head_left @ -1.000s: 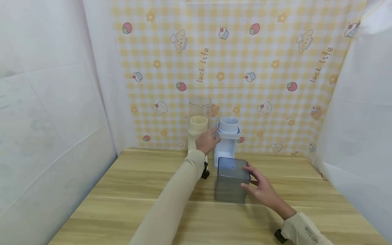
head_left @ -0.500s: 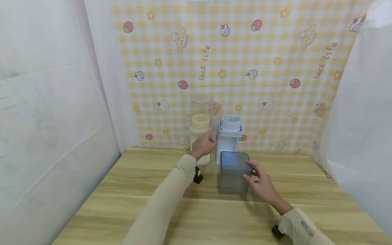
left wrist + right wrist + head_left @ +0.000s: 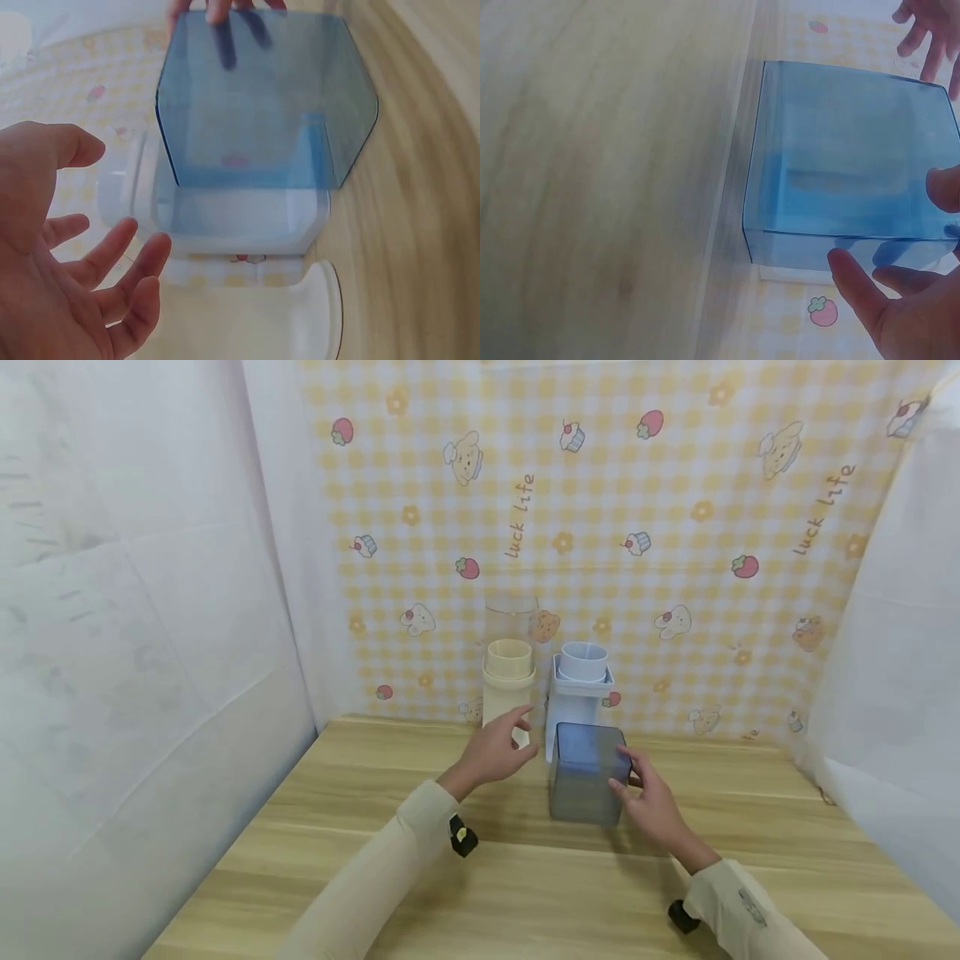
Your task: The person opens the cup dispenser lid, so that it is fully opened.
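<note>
My right hand (image 3: 660,806) grips a see-through blue-grey square box (image 3: 588,789) by its right side, with the thumb and fingers (image 3: 856,289) at its edge. The box overlaps the lower part of a light blue stand (image 3: 576,710), which has a round light blue cup (image 3: 584,662) on top. My left hand (image 3: 491,747) holds nothing and is in front of a cream stand (image 3: 506,702), fingers loosely bent and spread. In the left wrist view, the left fingers (image 3: 124,289) hang apart from the box (image 3: 262,97).
A round cream cup (image 3: 510,660) sits on the cream stand, inside a clear cylinder (image 3: 512,608). Both stands are at the back of the wooden table (image 3: 510,893), before a yellow checked cloth (image 3: 570,485). White sheets (image 3: 150,610) hang at both sides.
My left hand has drawn back from the light blue stand, down and to the left. The right hand has carried the box a little farther back, toward that stand.
</note>
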Demonstrator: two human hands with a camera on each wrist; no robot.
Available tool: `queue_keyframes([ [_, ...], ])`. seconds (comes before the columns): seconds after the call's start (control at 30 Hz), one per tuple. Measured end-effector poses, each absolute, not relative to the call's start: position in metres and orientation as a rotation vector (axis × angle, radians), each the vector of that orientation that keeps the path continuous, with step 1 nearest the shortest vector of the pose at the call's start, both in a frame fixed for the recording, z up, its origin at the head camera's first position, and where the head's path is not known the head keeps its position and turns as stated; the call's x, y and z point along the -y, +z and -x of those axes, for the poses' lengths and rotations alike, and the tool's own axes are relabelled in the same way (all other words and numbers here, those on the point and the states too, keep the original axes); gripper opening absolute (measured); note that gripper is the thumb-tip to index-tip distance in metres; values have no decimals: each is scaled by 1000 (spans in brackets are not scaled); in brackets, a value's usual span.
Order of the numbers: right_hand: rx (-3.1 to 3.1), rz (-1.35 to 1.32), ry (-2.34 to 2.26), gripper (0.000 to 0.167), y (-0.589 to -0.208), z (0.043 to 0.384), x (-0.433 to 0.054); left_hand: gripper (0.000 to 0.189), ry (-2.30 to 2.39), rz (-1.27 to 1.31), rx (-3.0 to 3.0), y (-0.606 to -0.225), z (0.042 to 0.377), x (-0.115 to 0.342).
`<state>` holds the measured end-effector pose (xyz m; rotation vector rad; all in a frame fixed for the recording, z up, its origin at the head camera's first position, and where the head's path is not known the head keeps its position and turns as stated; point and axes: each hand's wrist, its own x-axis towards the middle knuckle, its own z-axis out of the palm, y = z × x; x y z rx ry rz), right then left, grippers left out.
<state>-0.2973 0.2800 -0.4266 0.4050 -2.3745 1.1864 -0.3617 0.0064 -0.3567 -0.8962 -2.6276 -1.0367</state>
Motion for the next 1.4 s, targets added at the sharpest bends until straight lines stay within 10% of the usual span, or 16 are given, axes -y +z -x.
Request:
queue_keyframes([
  [1.4, 2515, -359, 1070, 73, -408, 307, -287, 63, -1585, 734, 2308, -368, 309, 29],
])
